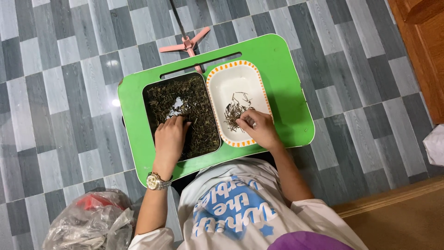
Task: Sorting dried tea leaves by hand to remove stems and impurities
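On a green lap table (pixel 286 88) lie two trays side by side. The dark tray (pixel 150 90) on the left is spread with dried dark leaves and stems (pixel 199 111). My left hand (pixel 170 139), with a wristwatch (pixel 157 181), rests palm down on those leaves, fingers together. The white tray with an orange rim (pixel 231 78) on the right holds a small pile of thin dry stems (pixel 233 111). My right hand (pixel 256 127) sits over the near end of that tray, fingertips pinched together at the edge of the stem pile; whether a stem is between them I cannot tell.
A pink tripod base with a dark pole (pixel 187 44) stands on the grey tiled floor beyond the table. A crumpled clear plastic bag (pixel 90 222) lies at the lower left. Wooden furniture (pixel 423 51) borders the right side, with a brown surface (pixel 397 217) at the lower right.
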